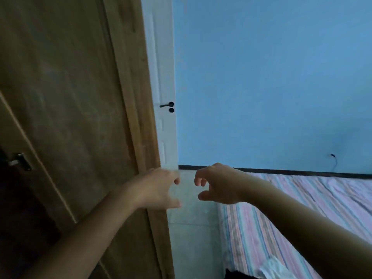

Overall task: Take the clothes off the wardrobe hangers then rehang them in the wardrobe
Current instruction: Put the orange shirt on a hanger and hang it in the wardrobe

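Observation:
The brown wooden wardrobe (66,101) fills the left of the view, its door swung open with a dark gap at the lower left. My left hand (159,188) reaches forward by the wardrobe's right edge, fingers loosely curled and holding nothing. My right hand (217,184) hovers just right of it, fingers loosely curled, also holding nothing. A white garment (275,268) and a dark one (235,275) lie at the bottom edge on the bed. No hanger shows.
A bed with a pink and blue striped sheet (302,208) runs along the blue wall (271,77). A white room door with a black handle (168,106) stands behind the wardrobe. Pale floor (193,228) lies between wardrobe and bed.

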